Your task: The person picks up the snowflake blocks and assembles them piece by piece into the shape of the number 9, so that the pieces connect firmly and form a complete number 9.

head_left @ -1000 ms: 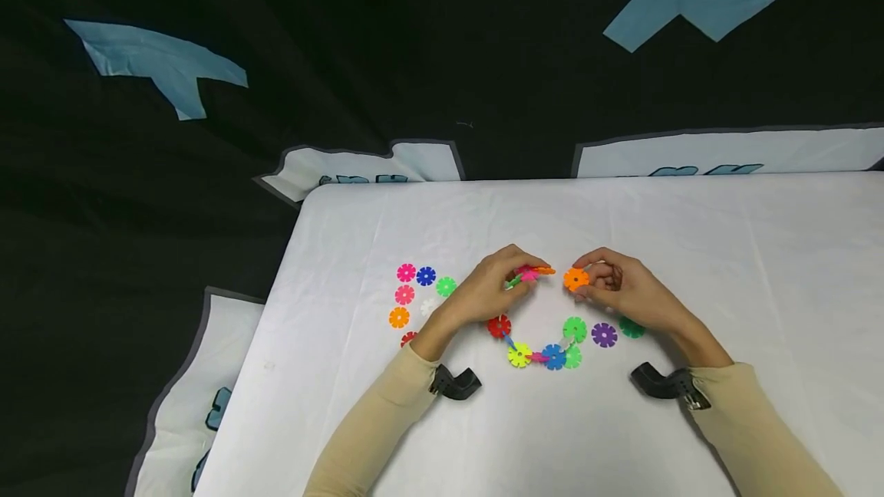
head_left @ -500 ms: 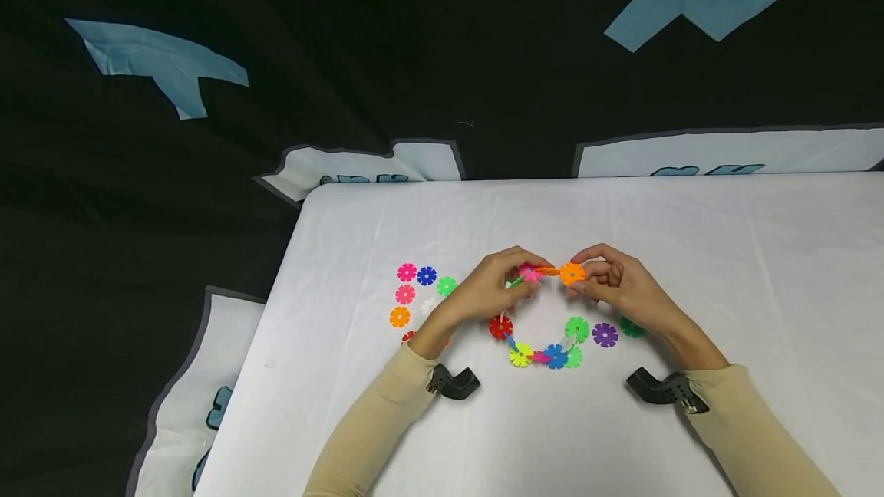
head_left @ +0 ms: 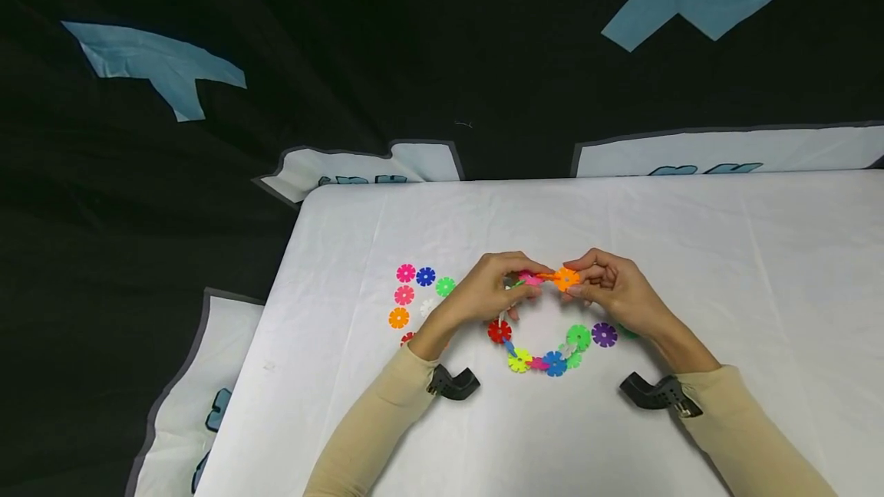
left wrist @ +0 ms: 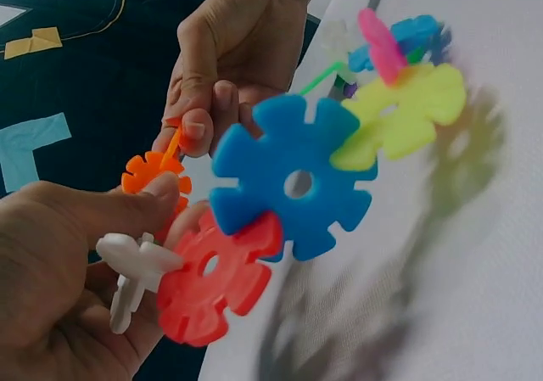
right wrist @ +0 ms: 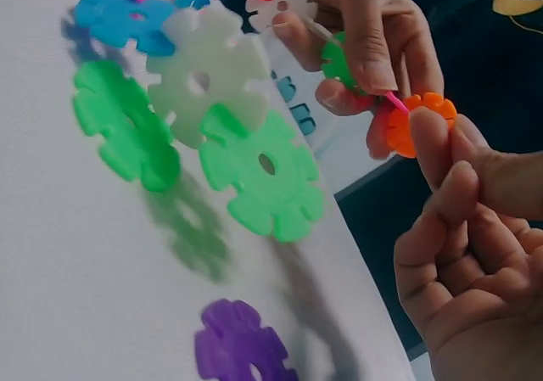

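Note:
My left hand [head_left: 493, 286] pinches one end of a chain of notched plastic discs between thumb and fingers. A pink disc [head_left: 531, 278] shows at its fingertips, with an orange disc edge-on beside it. Facing it, my right hand [head_left: 625, 290] pinches another orange disc [head_left: 567, 279], whose rim meets the chain's orange end. The chain curves down through a red disc [left wrist: 212, 279], a blue disc [left wrist: 293, 156] and a yellow disc [left wrist: 403, 109]. Its other end has a whitish disc [right wrist: 208, 75] and green discs [right wrist: 263, 173]. Fingers partly hide the joint between the orange discs.
A loose purple disc [head_left: 604, 334] lies right of the chain, and a dark green disc [head_left: 628, 332] shows partly behind my right wrist. Several loose discs, including a blue one [head_left: 425, 276] and an orange one [head_left: 398, 318], lie left of my left hand on the white table [head_left: 359, 420].
My right hand has moved left, bringing its orange disc from a gap away to the chain's orange end. The lower part of the chain has shifted slightly toward me.

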Motion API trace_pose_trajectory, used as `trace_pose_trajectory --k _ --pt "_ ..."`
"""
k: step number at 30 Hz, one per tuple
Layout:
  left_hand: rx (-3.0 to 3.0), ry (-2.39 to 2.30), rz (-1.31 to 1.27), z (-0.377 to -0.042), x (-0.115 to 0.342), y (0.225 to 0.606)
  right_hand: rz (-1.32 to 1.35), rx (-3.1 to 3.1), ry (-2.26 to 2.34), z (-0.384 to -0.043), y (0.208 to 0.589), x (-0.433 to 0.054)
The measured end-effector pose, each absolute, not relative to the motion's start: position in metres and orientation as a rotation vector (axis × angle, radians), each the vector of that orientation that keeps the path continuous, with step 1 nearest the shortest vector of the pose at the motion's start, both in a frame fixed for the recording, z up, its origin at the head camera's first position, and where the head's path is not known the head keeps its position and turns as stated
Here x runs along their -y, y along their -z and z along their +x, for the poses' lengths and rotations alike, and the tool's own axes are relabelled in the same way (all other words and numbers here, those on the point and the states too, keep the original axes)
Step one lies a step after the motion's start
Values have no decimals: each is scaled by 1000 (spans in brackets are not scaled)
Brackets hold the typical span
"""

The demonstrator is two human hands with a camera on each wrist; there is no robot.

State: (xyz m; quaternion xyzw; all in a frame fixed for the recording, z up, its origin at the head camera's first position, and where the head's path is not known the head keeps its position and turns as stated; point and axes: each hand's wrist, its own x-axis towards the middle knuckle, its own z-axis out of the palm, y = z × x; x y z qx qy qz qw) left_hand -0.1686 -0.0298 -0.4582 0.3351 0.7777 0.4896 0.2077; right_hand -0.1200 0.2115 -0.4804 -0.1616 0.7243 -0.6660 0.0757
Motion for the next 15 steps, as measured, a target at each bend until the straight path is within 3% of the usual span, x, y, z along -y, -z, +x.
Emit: trace_pose_trajectory --k 15 --pt "-2095 -1277 866 -179 46 449 -544 -2410 1837 -119 478 -211"
